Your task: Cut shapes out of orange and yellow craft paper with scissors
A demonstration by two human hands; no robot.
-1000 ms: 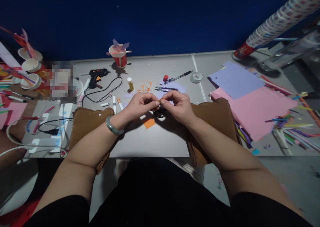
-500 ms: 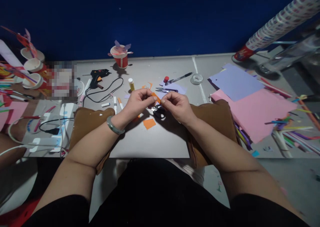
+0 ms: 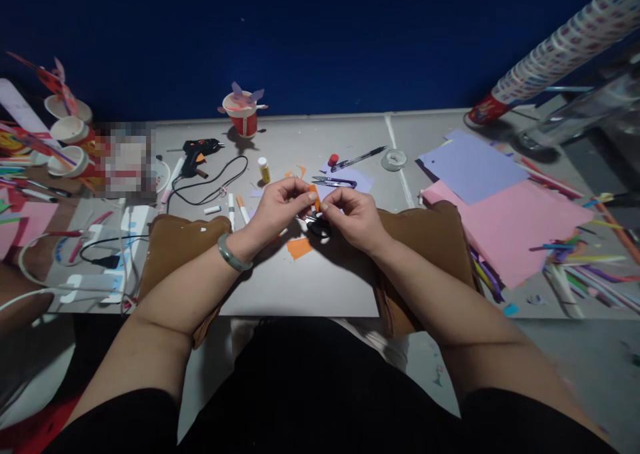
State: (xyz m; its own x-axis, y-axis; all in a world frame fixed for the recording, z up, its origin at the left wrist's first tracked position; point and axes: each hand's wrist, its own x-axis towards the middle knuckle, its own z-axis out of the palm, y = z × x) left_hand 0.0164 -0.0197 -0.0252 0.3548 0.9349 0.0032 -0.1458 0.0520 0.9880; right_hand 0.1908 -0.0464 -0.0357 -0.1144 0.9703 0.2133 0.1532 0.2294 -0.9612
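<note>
Between the fingertips of both hands is a small folded piece of orange paper (image 3: 315, 199), held above the table. My left hand (image 3: 281, 207), with a green bangle at the wrist, pinches it from the left. From the right, my right hand (image 3: 356, 219) meets it with thumb and forefinger closed. Black-handled scissors (image 3: 318, 227) lie under the hands, partly covered. Nearer me is an orange paper scrap (image 3: 299, 249). Thread snips (image 3: 336, 182) rest on purple paper just beyond the hands.
A glue gun (image 3: 195, 157) with a looped cord lies at the left, beside a decorated paper cup (image 3: 243, 115). A glue stick (image 3: 264, 170), a pen (image 3: 359, 159) and a tape roll (image 3: 395, 160) lie farther back. Pink paper (image 3: 525, 231) spreads right. Brown cushions (image 3: 187, 251) sit under my forearms.
The orange piece has turned from a slant to more upright between my fingers. My hands have shifted only slightly.
</note>
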